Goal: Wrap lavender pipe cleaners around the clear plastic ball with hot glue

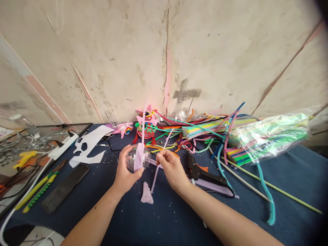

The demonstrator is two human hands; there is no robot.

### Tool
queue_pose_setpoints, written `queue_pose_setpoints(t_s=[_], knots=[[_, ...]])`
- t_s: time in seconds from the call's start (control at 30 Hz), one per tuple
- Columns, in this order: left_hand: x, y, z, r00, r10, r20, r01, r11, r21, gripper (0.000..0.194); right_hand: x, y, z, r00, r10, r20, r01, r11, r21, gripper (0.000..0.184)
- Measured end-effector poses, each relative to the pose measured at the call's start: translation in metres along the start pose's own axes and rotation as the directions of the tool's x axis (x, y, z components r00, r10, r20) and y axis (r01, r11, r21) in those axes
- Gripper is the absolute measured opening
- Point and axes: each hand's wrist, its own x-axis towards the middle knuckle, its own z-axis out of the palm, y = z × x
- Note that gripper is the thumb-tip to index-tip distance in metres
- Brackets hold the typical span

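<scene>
My left hand [126, 172] grips a clear plastic ball [130, 160], its thumb at the lower edge. Across the ball runs a band of lilac pipe cleaners [138, 159], with one long end standing up above it. My right hand [173, 167] is closed in a pinch just right of the ball, on a thin lilac pipe cleaner [155, 179] that slants past the fingertips. A small lilac triangular piece [147, 193] lies on the dark blue cloth below the hands.
Right of my hands lies a black glue gun [202, 172], with lilac pipe cleaners under it. Bundled pipe cleaners [205, 130] and a plastic bag [271, 133] fill the back right. A decorated red figure [146, 124] stands behind. Leftward are cut white paper [89, 143], a phone [66, 188] and pliers [42, 186].
</scene>
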Motion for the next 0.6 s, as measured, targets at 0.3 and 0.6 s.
queue_pose_setpoints(t_s=[0.3, 0.6], knots=[[0.010, 0.003, -0.014, 0.989, -0.141, -0.048, 0.106, 0.894, -0.436, 0.071, 0.015, -0.037, -0.033, 0.969, -0.169, -0.179, 0.169, 0.985, -0.014, 0.023], [0.010, 0.008, -0.014, 0.973, -0.225, -0.058, 0.163, 0.840, -0.518, 0.071, 0.006, -0.065, -0.146, 0.981, -0.160, -0.115, 0.063, 0.807, -0.587, 0.021]])
